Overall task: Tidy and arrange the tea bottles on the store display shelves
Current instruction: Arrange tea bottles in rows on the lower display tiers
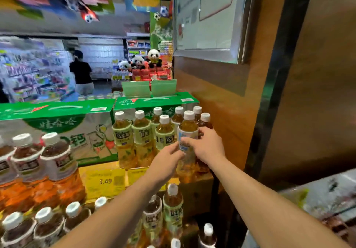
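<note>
The right hand wraps round the label of a tea bottle from the right, fingers curled across its front. The left hand comes in from the lower left, its bent fingers closing on the bottle's lower label. The bottle stands upright between both hands, white cap up, long axis vertical, at the right end of the shelf. Green-labelled tea bottles stand just left of the hands. A yellow price tag sits below and left of the left hand.
</note>
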{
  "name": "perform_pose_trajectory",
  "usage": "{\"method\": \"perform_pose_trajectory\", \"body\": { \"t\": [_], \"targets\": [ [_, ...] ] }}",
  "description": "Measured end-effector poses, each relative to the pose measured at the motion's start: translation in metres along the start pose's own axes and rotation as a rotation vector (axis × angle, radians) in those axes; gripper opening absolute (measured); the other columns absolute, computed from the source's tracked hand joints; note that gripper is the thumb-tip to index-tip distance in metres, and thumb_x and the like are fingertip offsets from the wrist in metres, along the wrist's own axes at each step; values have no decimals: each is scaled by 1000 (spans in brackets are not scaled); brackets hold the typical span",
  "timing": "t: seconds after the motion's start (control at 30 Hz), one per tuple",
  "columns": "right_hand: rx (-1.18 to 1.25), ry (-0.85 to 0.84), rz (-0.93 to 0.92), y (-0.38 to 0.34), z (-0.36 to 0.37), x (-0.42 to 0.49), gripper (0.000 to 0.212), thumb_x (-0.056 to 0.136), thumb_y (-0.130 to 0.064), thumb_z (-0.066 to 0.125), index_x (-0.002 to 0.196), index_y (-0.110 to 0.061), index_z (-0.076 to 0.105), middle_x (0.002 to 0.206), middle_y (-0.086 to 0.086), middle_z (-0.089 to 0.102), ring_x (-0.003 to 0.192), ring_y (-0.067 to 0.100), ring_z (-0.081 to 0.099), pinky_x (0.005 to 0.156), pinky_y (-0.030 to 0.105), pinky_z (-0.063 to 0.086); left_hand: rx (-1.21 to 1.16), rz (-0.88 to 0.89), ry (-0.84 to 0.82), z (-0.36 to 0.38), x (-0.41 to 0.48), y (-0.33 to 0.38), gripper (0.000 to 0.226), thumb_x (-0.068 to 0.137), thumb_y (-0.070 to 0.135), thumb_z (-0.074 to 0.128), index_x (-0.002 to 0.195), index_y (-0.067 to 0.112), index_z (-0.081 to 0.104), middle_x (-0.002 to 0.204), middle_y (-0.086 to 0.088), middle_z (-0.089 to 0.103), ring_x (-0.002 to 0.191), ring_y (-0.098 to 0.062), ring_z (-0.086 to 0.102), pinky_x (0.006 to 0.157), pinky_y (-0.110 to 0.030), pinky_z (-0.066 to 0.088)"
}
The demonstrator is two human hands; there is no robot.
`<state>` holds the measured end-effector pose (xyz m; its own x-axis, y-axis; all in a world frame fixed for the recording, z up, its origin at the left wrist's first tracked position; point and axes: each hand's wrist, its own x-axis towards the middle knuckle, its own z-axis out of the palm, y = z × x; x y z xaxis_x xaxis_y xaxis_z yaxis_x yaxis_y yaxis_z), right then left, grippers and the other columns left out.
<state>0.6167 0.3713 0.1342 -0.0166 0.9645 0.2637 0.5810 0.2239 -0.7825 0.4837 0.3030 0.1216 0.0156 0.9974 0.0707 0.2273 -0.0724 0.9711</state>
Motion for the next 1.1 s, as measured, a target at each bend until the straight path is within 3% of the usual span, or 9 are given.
{"method": "perform_pose_trajectory", "body": {
  "t": [0.2, 0.37, 0.47, 0.53, 0.6, 0.67, 0.83, 0.97, 1.1],
  "targets": [
    [-30, 18, -19, 14, 29, 4, 32, 81, -46, 77, 106, -27, 72, 107, -5, 62, 96, 11, 56, 79, 28, 44, 49, -14, -15, 5, 8, -9, 21, 89, 15, 54, 106, 21, 65, 108, -9, 70, 91, -15, 63, 71, -27, 51],
    [-85, 59, -33, 14, 33, 8, 31, 87, -38, 72, 112, -21, 69, 112, -1, 64, 105, 17, 59, 89, 34, 51, 126, 31, 1, 13, 17, -16, 54, 70, 39, 60, 117, 14, 62, 116, -17, 63, 98, -30, 63, 86, -57, 51],
    [-106, 78, -42, 11, 30, 5, 24, 92, -24, 68, 116, -21, 68, 114, -1, 68, 105, 20, 64, 87, 38, 57, 109, 13, 6, 20, 19, -17, 52, 88, 29, 57, 138, 26, 44, 136, 8, 41, 112, -8, 47, 95, -24, 42],
    [-129, 94, -32, 13, 24, 4, 23, 93, -21, 64, 115, -23, 69, 112, 0, 70, 99, 19, 65, 81, 35, 57, 111, 21, -11, 26, 20, -18, 33, 95, 14, 51, 115, 40, 44, 112, 21, 36, 93, 5, 41, 75, -3, 36],
    [-136, 128, -30, 13, 14, 5, 21, 93, -20, 60, 113, -23, 69, 108, 1, 70, 93, 18, 64, 74, 29, 54, 142, -2, -49, 34, 18, -13, 35, 95, 11, 49, 88, 44, 40, 97, 24, 29, 87, 6, 37, 69, -8, 35],
    [-95, 187, -38, 11, 3, 6, 16, 94, -19, 61, 109, -22, 65, 108, 1, 65, 92, 15, 59, 66, 22, 46, 135, -4, -17, 39, 19, -10, 34, 94, 13, 51, 83, 43, 39, 97, 22, 31, 94, -2, 39, 80, -22, 35],
    [-134, 204, 63, 0, -10, 18, 48, 90, -30, 72, 125, -19, 41, 125, 6, 47, 90, 17, 48, 55, 18, 28, 124, 12, 13, 38, 23, -19, 37, 94, 20, 54, 127, 35, 47, 125, 4, 34, 111, -10, 42, 94, -28, 33],
    [-192, 101, 127, -3, -3, 29, 77, 90, -24, 71, 150, -20, 22, 142, 13, 47, 124, 33, 52, 80, 35, 44, 180, -50, 2, 32, 19, -20, 85, 79, 38, 58, 154, 22, 23, 150, 1, 27, 131, -14, 36, 113, -40, 33],
    [-295, 123, 135, 3, -3, 26, 63, 91, -23, 72, 143, -13, 38, 140, 10, 46, 120, 31, 55, 81, 33, 45, 250, -50, -17, 25, 18, -24, 76, 92, 29, 58, 156, 19, 18, 153, 0, 22, 125, -11, 32, 99, -27, 31]
  ]
}}
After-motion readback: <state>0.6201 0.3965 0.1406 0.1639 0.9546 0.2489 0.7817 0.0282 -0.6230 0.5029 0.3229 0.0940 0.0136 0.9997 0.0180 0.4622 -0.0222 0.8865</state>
